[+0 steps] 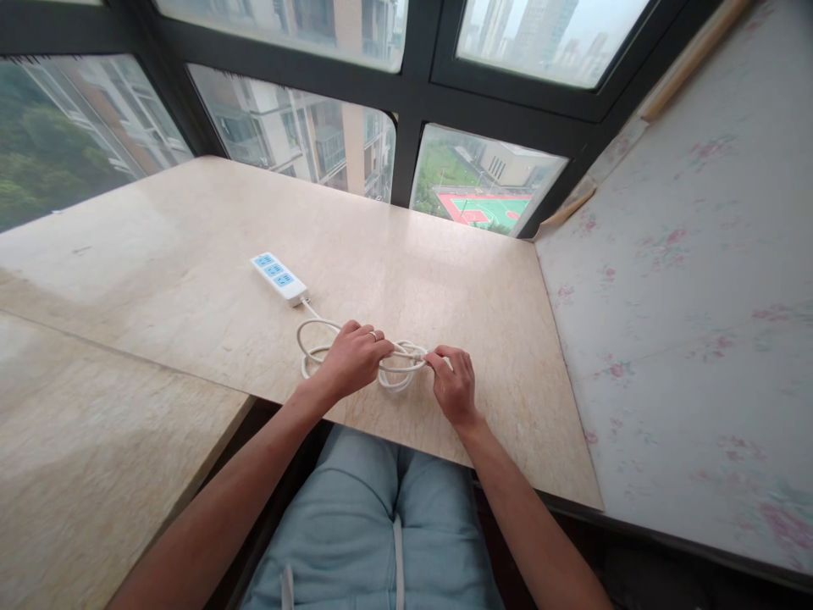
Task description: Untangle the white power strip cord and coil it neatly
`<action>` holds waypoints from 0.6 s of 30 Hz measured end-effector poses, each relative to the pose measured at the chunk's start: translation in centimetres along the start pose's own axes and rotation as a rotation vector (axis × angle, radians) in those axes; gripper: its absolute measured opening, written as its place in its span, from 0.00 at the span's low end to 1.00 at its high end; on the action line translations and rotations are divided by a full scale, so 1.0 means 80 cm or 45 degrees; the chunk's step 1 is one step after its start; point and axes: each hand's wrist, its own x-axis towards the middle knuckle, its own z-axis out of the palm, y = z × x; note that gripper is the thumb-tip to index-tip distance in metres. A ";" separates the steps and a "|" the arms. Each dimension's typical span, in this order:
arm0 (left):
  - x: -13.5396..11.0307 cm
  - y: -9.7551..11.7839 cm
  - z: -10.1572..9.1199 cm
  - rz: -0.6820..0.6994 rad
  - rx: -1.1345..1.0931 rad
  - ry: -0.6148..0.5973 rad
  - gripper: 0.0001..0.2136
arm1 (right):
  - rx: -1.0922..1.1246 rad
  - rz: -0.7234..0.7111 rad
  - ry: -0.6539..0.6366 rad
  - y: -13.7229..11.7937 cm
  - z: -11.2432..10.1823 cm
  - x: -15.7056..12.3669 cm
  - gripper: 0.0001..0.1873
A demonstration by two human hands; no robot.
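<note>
A white power strip (pixel 279 278) with blue sockets lies on the beige marble sill (pixel 190 254). Its white cable (pixel 311 339) runs toward me and is gathered into loops in front of me. My left hand (pixel 352 360) is closed around the bundle of loops; a ring shows on one finger. My right hand (pixel 454 385) pinches the cable at the right end of the bundle, fingers curled. Both hands rest low over the sill near its front edge.
Dark-framed windows (pixel 406 110) run along the back of the sill, with buildings and a sports court outside. A wall with floral wallpaper (pixel 686 296) rises on the right. A lower marble ledge (pixel 95 457) sits at left. My legs in light blue trousers (pixel 381 534) are below the edge.
</note>
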 end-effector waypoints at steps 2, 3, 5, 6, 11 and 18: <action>-0.002 -0.001 0.003 -0.012 0.001 0.006 0.09 | 0.017 0.026 -0.005 0.002 0.001 -0.002 0.12; -0.002 -0.001 0.005 -0.022 0.003 0.012 0.10 | 0.018 0.032 -0.007 0.003 0.001 -0.002 0.12; -0.004 -0.001 0.007 -0.057 0.010 0.029 0.10 | 0.015 0.029 -0.012 0.003 0.002 -0.003 0.13; -0.005 -0.001 0.008 -0.080 0.014 0.042 0.10 | 0.015 0.021 -0.012 0.004 0.002 -0.003 0.13; -0.013 -0.006 0.008 -0.249 -0.039 0.145 0.09 | 0.023 0.000 0.043 0.005 0.001 -0.001 0.12; -0.019 -0.037 -0.022 -0.651 -0.482 0.754 0.06 | 0.027 0.060 0.025 0.007 0.002 -0.002 0.11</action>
